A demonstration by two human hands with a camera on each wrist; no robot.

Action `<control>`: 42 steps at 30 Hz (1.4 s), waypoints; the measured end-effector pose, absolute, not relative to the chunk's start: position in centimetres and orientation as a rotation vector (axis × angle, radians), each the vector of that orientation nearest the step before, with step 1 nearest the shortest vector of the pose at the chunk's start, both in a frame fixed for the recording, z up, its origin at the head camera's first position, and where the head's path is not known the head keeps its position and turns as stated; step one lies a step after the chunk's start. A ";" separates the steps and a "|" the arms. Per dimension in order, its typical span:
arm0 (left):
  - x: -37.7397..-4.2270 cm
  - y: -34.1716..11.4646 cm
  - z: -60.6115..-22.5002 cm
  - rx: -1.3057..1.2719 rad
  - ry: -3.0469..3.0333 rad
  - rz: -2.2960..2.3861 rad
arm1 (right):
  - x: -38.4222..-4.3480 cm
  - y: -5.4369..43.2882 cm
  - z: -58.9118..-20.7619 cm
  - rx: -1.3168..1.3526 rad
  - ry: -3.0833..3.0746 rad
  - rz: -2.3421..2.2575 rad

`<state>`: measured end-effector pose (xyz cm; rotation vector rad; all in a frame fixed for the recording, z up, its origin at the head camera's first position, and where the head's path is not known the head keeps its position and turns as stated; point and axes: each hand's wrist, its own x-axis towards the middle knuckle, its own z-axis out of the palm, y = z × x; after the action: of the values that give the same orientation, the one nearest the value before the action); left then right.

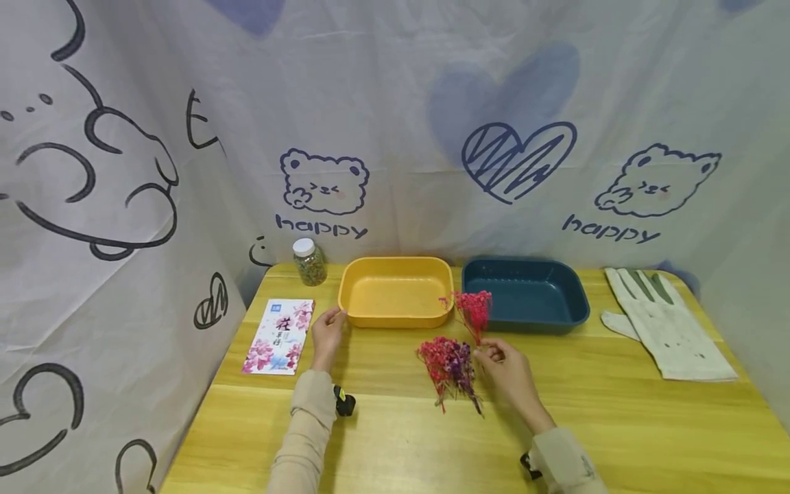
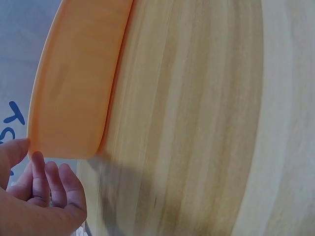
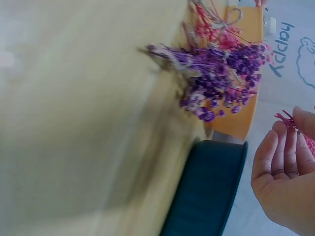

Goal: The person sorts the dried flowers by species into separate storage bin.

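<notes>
My right hand (image 1: 507, 367) pinches the thin stems of a small bunch of pink dried flowers (image 1: 475, 312), raised with blooms upward near the dark blue tray (image 1: 524, 326). In the right wrist view, the red stem ends (image 3: 285, 118) poke out between thumb and fingers. Just left of that hand, a pink dried bunch (image 1: 436, 357) and a purple dried bunch (image 1: 461, 363) lie side by side on the table. With thumb and index finger, my left hand (image 1: 327, 333) holds the near left corner of the yellow tray (image 1: 395, 321); the left wrist view shows these fingertips at the rim.
Behind the flower packet (image 1: 280, 336) at the left stands a jar with a white lid (image 1: 310, 262). White gloves (image 1: 669, 329) lie at the right of the wooden table (image 1: 401, 446). A printed cloth (image 1: 395, 137) hangs along the back and sides.
</notes>
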<state>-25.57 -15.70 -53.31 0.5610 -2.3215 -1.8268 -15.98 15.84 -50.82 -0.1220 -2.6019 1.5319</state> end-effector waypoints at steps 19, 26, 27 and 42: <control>-24.9 -15.5 -54.4 0.542 -2.304 -1.797 | -19.8 13.3 -49.8 -0.073 -2.610 1.550; -25.3 -15.5 -54.1 0.535 -2.292 -1.798 | -21.6 12.5 -49.6 -0.058 -2.608 1.558; -25.3 -15.5 -54.0 0.538 -2.290 -1.800 | -21.8 12.3 -49.5 -0.045 -2.606 1.551; -25.8 -15.7 -53.8 0.542 -2.239 -1.864 | -25.5 10.6 -48.4 0.075 -2.594 1.497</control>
<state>-25.75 -15.73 -53.83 0.5418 -2.2385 -1.8635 -25.45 10.58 -48.39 0.0749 -2.5942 1.4970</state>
